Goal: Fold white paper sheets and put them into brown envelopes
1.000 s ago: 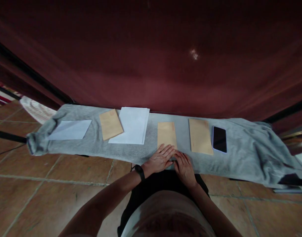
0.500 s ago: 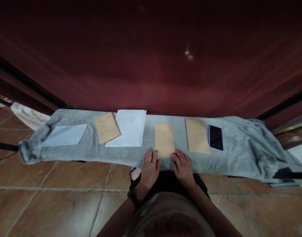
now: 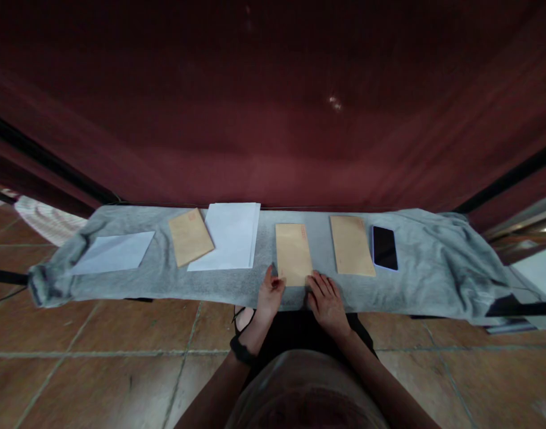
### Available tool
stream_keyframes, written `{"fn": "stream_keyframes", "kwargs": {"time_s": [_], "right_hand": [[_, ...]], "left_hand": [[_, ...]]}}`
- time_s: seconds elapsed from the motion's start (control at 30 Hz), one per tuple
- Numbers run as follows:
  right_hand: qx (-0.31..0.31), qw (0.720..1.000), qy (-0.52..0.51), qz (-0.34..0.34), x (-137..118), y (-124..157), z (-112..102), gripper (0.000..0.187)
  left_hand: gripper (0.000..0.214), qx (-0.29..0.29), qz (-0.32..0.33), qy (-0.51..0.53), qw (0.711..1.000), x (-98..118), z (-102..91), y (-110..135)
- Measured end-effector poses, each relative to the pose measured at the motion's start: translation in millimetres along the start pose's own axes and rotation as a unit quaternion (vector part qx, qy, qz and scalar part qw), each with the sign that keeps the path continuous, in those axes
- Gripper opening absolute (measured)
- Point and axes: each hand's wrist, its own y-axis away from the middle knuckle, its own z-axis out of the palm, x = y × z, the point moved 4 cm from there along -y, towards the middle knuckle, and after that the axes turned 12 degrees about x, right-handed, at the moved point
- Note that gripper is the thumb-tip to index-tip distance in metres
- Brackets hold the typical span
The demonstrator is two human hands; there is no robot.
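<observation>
The left hand (image 3: 269, 300), flat earlier, now curls at the middle brown envelope (image 3: 293, 253); whether it pinches is unclear. The right hand (image 3: 328, 304), fingers extended, hides the lower-right corner.

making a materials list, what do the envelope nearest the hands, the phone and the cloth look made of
Envelope: probably brown kraft paper, matte, crisp edges. Phone: likely glass front, dark and smooth; purple rim perhaps plastic. Grey cloth: soft, matte fabric, loosely folded; fibre unclear.
</observation>
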Motion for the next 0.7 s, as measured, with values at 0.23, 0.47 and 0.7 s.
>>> {"fn": "stream_keyframes", "kwargs": {"time_s": [0.23,0.47,0.7], "right_hand": [[0.034,0.985,-0.130,0.112,6,0,-10,0.045],[0.065,0.735,-0.475,0.479,32,-4,-11,0.060],[0.113,0.608,-0.552,0.559,64,-22,-23,0.049]], "left_hand": [[0.038,-0.064,-0.143,0.120,0.980,8,10.8,14],[0.044,-0.112,-0.132,0.177,0.969,34,51.3,24],[0.028,-0.194,-0.114,0.161,0.961,41,131.5,37]]}}
